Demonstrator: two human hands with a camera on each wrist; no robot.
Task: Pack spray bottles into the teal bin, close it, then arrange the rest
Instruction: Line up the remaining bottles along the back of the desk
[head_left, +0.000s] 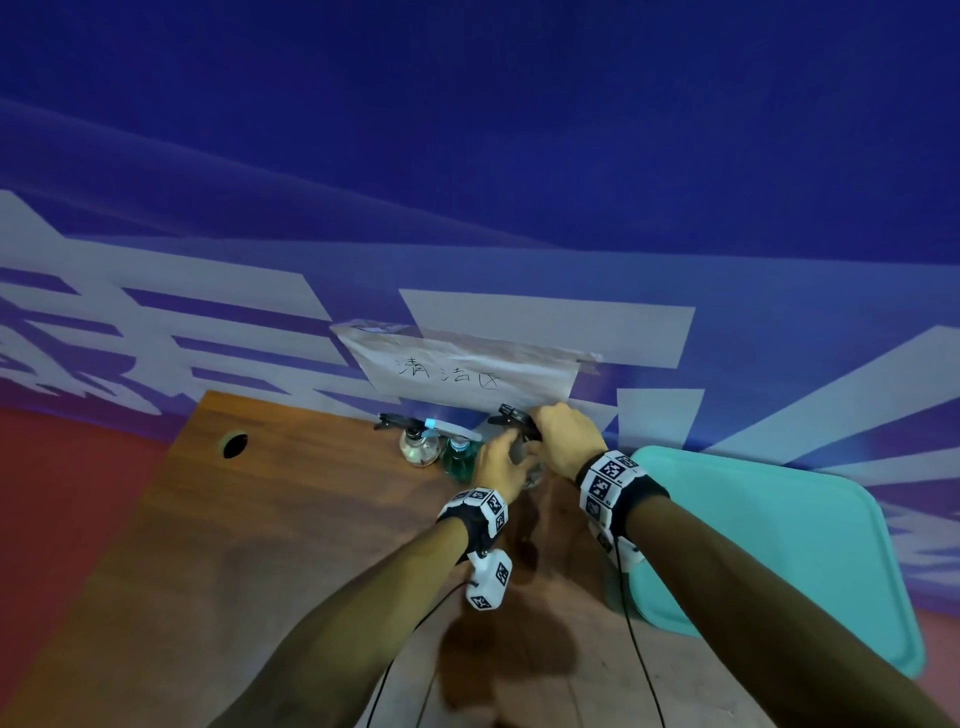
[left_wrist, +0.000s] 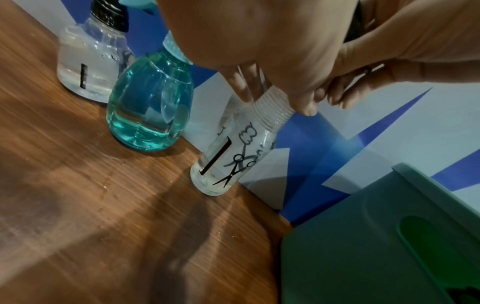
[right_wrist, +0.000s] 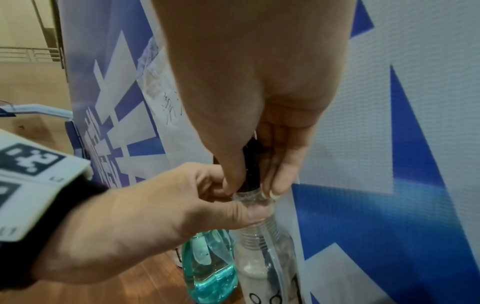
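1. Bottle position: the clear spray bottle (left_wrist: 228, 156) stands at the table's (head_left: 270, 545) far edge against the printed backdrop (head_left: 519, 156), long axis near upright, directly under both hands.
2. Hands: the left hand (head_left: 498, 465) pinches its ribbed neck; the right hand (head_left: 563, 434) grips the black spray head (head_left: 514, 415) above. Both are equally near.
3. Neighbours: a teal bottle (left_wrist: 149, 102) and another clear bottle (left_wrist: 89, 67) stand to the left; the closed teal bin (head_left: 779, 545) lies to the right.
4. Markings: scissors drawing on the held bottle; the taped paper sign (head_left: 462, 371) reads "清洁区".

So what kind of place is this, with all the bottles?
Probably a staged cleaning corner: a wooden table against a printed blue banner, a handwritten paper sign taped up, and spray bottles lined beneath it.
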